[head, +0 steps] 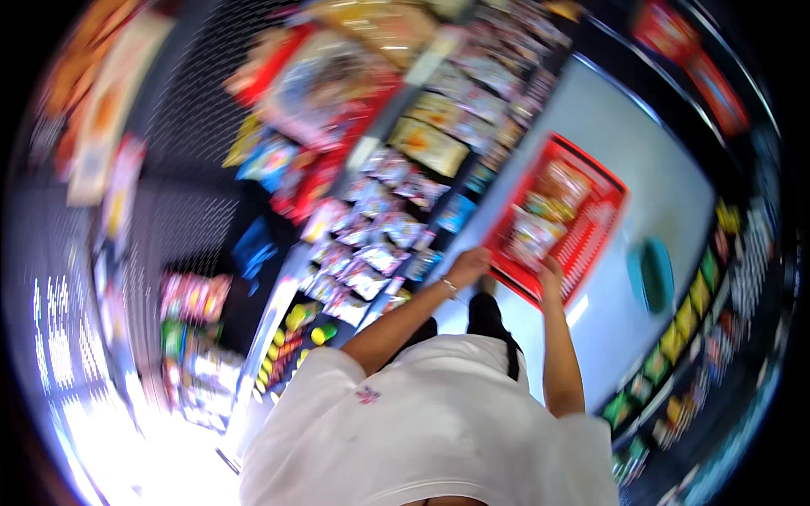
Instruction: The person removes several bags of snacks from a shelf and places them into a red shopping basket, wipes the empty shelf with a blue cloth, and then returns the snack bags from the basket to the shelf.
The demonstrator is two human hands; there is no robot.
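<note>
A red plastic shopping basket (585, 259) is in front of my legs, over the pale floor. My left hand (468, 267) is closed on its near rim at the left corner, with a bracelet on that wrist. At the near right corner my right hand (550, 273) is closed on the rim too. Inside lie several snack packets: a white one with coloured print (535, 237), a yellow one (545, 207) and an orange-brown one (565, 182). Motion blur hides the exact placing of my fingers.
Shelves with rows of small packets (380, 231) stand close on my left, larger snack bags (269, 161) beyond them. A teal tub (650, 275) sits on the floor (633, 158) right of the basket. A curved-looking shelf of green and yellow packets (677, 338) runs along the right.
</note>
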